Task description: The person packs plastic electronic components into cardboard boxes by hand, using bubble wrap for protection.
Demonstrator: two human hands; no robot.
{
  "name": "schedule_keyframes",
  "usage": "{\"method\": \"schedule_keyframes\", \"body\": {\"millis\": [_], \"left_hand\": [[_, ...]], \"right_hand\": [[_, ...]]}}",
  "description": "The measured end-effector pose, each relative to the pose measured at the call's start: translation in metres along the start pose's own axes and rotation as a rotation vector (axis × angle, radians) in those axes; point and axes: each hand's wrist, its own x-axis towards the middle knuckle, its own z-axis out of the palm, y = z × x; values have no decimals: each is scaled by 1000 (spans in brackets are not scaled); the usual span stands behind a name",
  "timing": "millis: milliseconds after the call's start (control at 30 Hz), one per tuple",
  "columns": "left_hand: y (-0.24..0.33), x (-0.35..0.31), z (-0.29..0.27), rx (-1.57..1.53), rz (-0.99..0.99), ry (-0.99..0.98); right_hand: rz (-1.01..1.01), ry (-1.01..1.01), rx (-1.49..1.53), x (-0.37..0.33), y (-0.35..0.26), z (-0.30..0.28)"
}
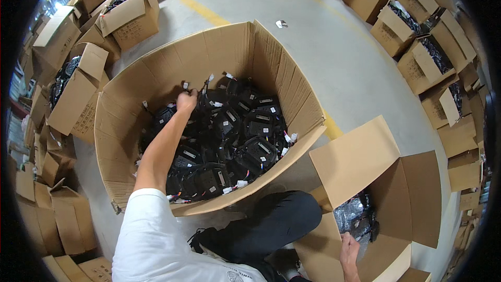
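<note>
A large open cardboard box stands before me, filled with many black plastic units that trail thin cables with white plugs. My left hand reaches deep into it near the far left side. Its fingers are closed among the cables; what they grip is hidden. At the lower right is a smaller open carton, with clear bubble wrap and black units inside. My right hand is at that carton, fingers curled beside the bubble wrap. What it holds cannot be made out.
Stacked open cartons line the left side, several with black parts inside. More cartons are piled along the right. A yellow line crosses the grey floor, where a small white scrap lies. My bent knee sits between both boxes.
</note>
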Motion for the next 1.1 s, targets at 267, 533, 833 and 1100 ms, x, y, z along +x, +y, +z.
{"method": "schedule_keyframes", "body": {"millis": [267, 533, 833, 1100], "left_hand": [[-52, 22, 26, 109, -47, -89], [-18, 45, 90, 415, -268, 26], [-48, 59, 47, 317, -135, 70], [35, 53, -91, -86, 222, 222]], "right_hand": [[15, 17, -202, 4, 8, 4], [180, -80, -115, 1, 9, -4], [-103, 60, -230, 7, -10, 6], [-137, 78, -153, 5, 5, 6]]}}
